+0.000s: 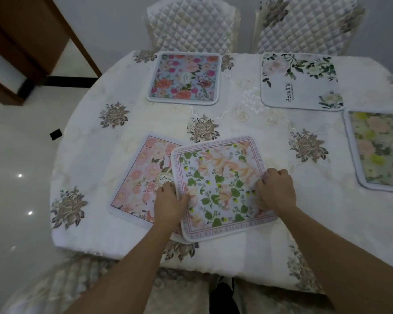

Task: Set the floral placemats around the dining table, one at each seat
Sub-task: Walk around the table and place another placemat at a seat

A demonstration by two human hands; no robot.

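Worktop (114, 168): we saw it carrying five floral placemats.
Green-leaf placemat (220, 186): lay at the near edge, overlapping a pink placemat (136, 177).
Hands: our left hand (168, 203) and right hand (276, 189) gripped its side edges, seemingly pinching.

Five placemats on a cloth-covered desk (104, 168). At the near edge, a top placemat (220, 189) partly overlapping a second placemat (136, 177) lying under it and to its left. Left hand (168, 205) on the top placemat's left edge, right hand (277, 191) on its right edge, each grip closed on the mat. At the far edge, a far-left placemat (184, 78) and a far-right placemat (300, 81), side by side and apart. One chair (192, 23) behind each. At the right edge, a fifth placemat (379, 150), partly out of frame.
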